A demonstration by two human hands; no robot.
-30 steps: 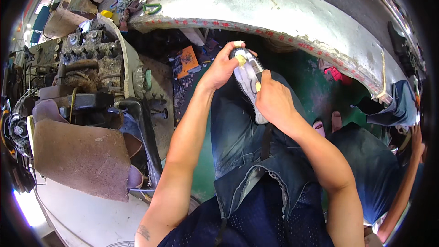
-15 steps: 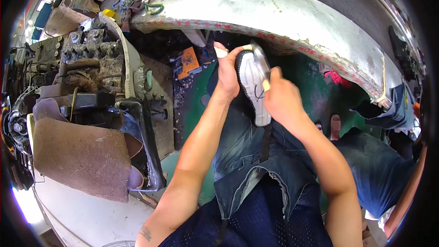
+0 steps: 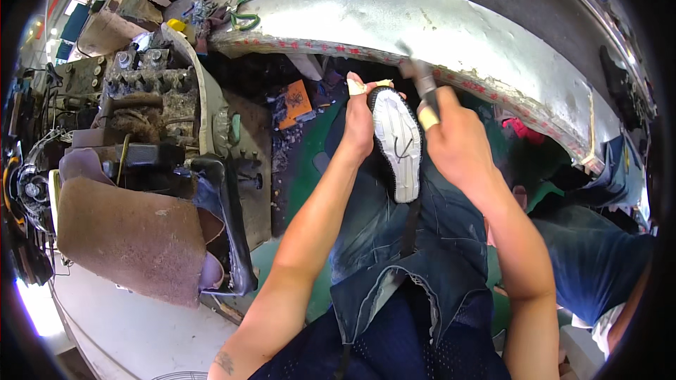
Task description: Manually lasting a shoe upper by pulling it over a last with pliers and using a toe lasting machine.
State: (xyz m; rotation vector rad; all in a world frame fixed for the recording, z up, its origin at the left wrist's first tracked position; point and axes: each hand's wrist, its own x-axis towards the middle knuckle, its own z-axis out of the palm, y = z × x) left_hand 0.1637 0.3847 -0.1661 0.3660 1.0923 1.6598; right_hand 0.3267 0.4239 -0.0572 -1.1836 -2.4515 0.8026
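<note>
Sole side up over my lap rests a shoe (image 3: 398,144), with a pale, whitish bottom, a dark gathered edge and a small dark curved line in its middle. My left hand (image 3: 360,121) grips it along the left side near the toe, with the thumb raised and pale tape on the fingertips. A hammer (image 3: 424,81), blurred by motion, is in my right hand (image 3: 458,137). Its head is up and to the right of the shoe's toe, apart from the sole. Yellowish tape wraps a finger of the right hand too.
A long metal-covered bench (image 3: 338,17) curves across the far side, with green looped handles (image 3: 255,4) on it. At left stands a grimy machine (image 3: 151,98) with a brown pad (image 3: 130,239). An orange box (image 3: 294,104) lies below the bench. Another person's jeans-clad leg (image 3: 591,260) is at right.
My right hand has lifted the hammer up and to the right, off the shoe's toe. The shoe and left hand have shifted slightly right and down in the picture.
</note>
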